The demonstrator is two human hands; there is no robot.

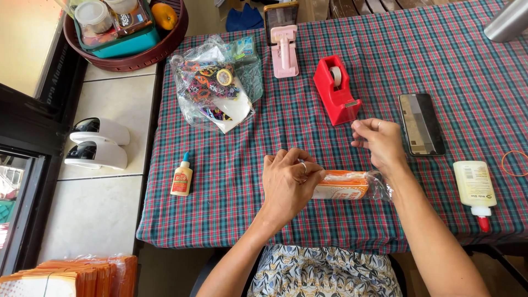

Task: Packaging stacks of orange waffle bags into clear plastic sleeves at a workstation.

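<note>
The left hand point(287, 181) presses one end of an orange packet point(341, 185) (wrapped in clear film) on the plaid worktop point(440, 60), while the right hand point(379, 144) pinches clear tape near the red tape dispenser point(336, 91).

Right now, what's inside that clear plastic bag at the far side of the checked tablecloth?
The clear plastic bag holds dark pieces printed in bright colours, a yellowish roll, something white at the bottom and a greenish packet at the top. Whatever lies beneath these is covered, and the crinkled plastic blurs details.

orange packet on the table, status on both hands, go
Left hand pressing down on orange packet. Right hand pinching clear tape by red tape dispenser. Phone close at right, nothing blocking.
</note>
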